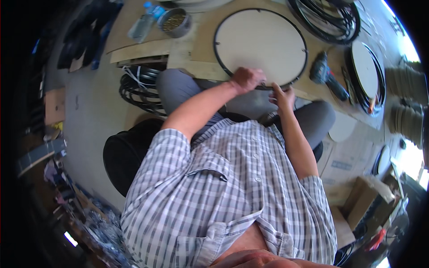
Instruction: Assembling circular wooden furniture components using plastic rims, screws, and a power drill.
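A large round cream board (261,47) lies on the table, with a black edging strip (216,31) around its rim. Small dark tabs point inward from the strip in several spots. At the board's near edge my left hand (247,79) is closed; whatever its fingertips pinch is too small to make out. Just to the right, my right hand (283,97) grips the near rim, its thumb and fingers at the black strip. The underside of the rim there is hidden.
Right of the board lies a cordless drill (328,76), beside another round board (364,69) with black tubing. Coiled black strips (330,20) lie at the far right. A metal bowl of small fasteners (175,23) and a plastic bottle (145,27) stand far left. More coils (138,89) sit below.
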Tool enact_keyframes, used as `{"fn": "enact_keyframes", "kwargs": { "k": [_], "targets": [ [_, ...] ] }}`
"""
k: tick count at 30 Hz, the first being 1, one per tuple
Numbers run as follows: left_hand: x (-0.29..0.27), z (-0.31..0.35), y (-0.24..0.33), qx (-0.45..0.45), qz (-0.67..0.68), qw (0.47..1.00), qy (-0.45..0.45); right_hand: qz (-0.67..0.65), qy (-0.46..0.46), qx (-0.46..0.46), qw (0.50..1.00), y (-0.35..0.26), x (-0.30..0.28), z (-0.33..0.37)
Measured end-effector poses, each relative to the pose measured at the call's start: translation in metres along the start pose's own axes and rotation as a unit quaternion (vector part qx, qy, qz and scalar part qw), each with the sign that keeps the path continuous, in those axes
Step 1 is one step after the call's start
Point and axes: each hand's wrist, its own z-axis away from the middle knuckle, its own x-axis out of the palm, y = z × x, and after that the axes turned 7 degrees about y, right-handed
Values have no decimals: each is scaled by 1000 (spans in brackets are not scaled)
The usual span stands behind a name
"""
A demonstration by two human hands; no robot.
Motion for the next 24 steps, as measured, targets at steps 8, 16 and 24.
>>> {"fn": "enact_keyframes", "kwargs": {
  "k": [8,16,24],
  "targets": [
    [-41,-25,-41,-301,73,928,206,-31,-60,42,997,-13,-27,18],
    [-239,-45,-214,-428,-118,819,363,16,118,-169,978,-60,-149,69],
    [-246,-33,-261,-327,-253,891,188,3,227,-180,957,-46,-199,62]
  ]
}}
